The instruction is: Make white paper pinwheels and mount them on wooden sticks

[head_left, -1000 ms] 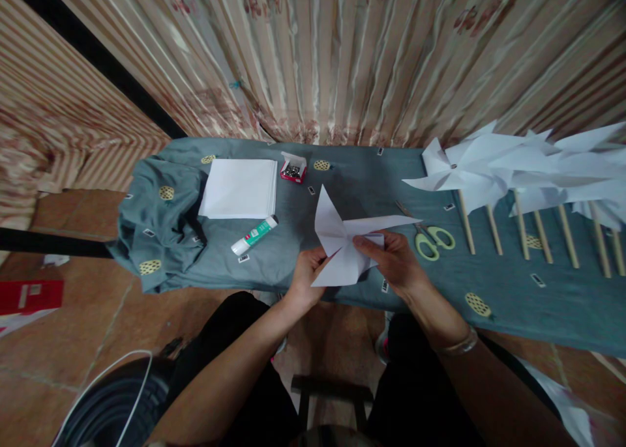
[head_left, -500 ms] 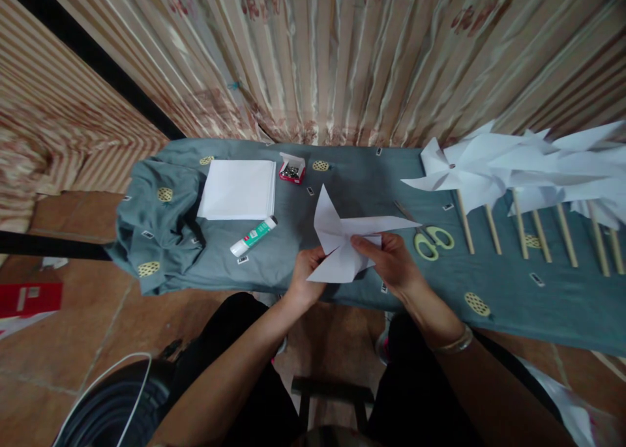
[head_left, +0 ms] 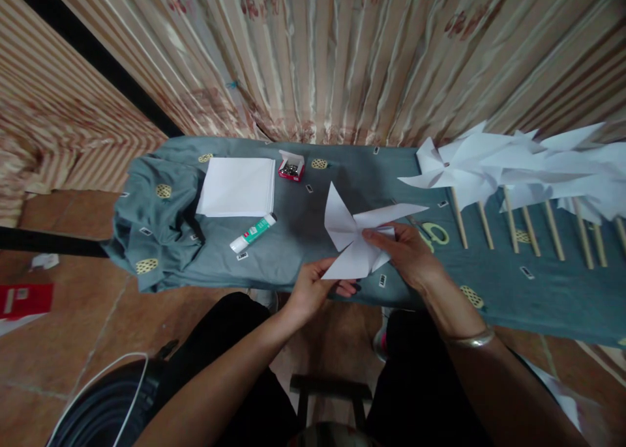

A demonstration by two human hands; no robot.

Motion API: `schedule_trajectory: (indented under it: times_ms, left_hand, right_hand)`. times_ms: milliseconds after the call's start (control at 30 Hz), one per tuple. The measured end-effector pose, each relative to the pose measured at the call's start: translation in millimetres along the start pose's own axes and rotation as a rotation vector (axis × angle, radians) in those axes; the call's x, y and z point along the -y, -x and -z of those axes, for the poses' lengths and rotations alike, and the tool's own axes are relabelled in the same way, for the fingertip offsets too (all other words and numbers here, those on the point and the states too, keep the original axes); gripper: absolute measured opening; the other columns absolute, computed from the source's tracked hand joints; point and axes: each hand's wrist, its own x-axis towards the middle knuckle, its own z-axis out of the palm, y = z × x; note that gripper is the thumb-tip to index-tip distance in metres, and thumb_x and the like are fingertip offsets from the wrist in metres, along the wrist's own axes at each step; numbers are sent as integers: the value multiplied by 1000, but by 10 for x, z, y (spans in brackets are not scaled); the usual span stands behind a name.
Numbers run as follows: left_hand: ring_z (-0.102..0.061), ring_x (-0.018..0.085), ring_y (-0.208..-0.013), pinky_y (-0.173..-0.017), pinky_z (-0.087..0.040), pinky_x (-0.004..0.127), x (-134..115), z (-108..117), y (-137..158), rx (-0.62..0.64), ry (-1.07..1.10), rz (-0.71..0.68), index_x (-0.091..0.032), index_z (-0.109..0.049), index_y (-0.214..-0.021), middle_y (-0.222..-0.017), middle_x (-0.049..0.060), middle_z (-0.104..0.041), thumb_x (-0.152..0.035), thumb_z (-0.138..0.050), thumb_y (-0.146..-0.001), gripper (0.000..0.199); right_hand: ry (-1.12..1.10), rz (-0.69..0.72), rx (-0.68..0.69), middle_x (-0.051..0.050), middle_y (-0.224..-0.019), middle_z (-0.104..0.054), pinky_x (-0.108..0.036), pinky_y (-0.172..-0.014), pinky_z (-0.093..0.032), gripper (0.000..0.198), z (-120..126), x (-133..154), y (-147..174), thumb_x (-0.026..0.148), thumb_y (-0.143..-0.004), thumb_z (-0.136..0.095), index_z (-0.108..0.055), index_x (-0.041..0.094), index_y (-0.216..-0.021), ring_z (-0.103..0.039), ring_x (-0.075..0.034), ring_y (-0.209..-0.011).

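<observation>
A white paper pinwheel (head_left: 359,251) without a visible stick is held up over the near edge of the table. My right hand (head_left: 413,255) is closed on its right side, thumb pressed on top near the centre. At the lower left blade, my left hand (head_left: 313,287) grips from below; the blade hides part of its fingers, and some fingertips show under the paper. Green-handled scissors (head_left: 437,233) lie just beyond my right hand, which partly covers them.
A paper stack (head_left: 237,186), a glue stick (head_left: 253,232) and a small red box of metal pins (head_left: 291,167) lie to the left on the grey-green tablecloth (head_left: 288,264). Several finished pinwheels (head_left: 469,163) with wooden sticks overlap at the right. A curtain (head_left: 317,62) hangs behind.
Both hands and the pinwheel have shifted slightly right, now covering more of the scissors. My left hand has slid lower along the blade, its fingers reaching further beneath the paper.
</observation>
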Motion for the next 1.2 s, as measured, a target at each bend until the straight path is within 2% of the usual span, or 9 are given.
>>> schedule_trajectory:
  times_ms: [200,433,567,667,800,900,1067,1200]
  left_hand:
    - [-64,14,-50,-52,-52,25,139,20,97,-33,129,106,-9,-71,-81,-65,7,-71,-38,-85,-64,36]
    - [-64,13,-48,-49,-52,22,47,-8,153,-94,210,199,-9,-68,-69,-60,5,-69,-15,-75,-70,9]
    - [-66,13,-51,-53,-55,23,32,-12,188,-148,253,209,-7,-69,-68,-63,7,-70,-12,-68,-79,12]
    - [-68,14,-54,-55,-56,23,61,-13,216,-145,287,223,-6,-71,-73,-66,8,-72,-12,-67,-82,11]
    - [-71,15,-60,-63,-59,25,130,-35,251,-157,320,265,-7,-72,-79,-73,11,-75,-12,-70,-82,7]
    - [-73,16,-65,-68,-60,26,163,-60,276,-163,343,310,-6,-73,-79,-79,13,-77,-8,-65,-86,10]
    - [-75,15,-70,-72,-60,23,170,-96,331,-156,437,382,-4,-73,-81,-78,14,-77,-6,-52,-94,24]
    - [-76,17,-75,-75,-61,24,199,-86,394,-133,491,422,-4,-73,-84,-82,15,-77,-10,-56,-93,20]
  right_hand:
    - [124,-58,-2,-1,-68,-74,-26,-52,-44,36,28,-98,14,46,-56,-85,-76,18,-76,-59,-14,-55]
    - [296,39,41,-5,-87,-77,-30,-64,-50,41,33,-85,23,47,-67,-80,-75,17,-95,-66,-20,-73]
    - [265,74,34,-7,-97,-78,-36,-76,-56,50,83,-167,-19,48,-66,-82,-73,19,-105,-71,-24,-86]
    - [296,104,-3,-9,-96,-78,-40,-81,-57,52,146,-221,-46,50,-65,-83,-71,19,-106,-73,-26,-89]
    - [544,246,-97,-9,-94,-78,-44,-83,-57,40,208,-189,-16,50,-73,-75,-73,21,-101,-72,-27,-89]
    - [768,363,-138,-9,-96,-78,-45,-82,-55,27,192,-128,49,42,-82,-67,-75,22,-99,-72,-28,-87]
    - [889,600,-33,-7,-99,-77,-45,-90,-53,19,82,-90,123,31,-89,-57,-75,24,-94,-70,-27,-96]
    - [901,641,4,-7,-98,-77,-44,-90,-54,19,54,-102,111,29,-91,-56,-74,24,-93,-70,-26,-95]
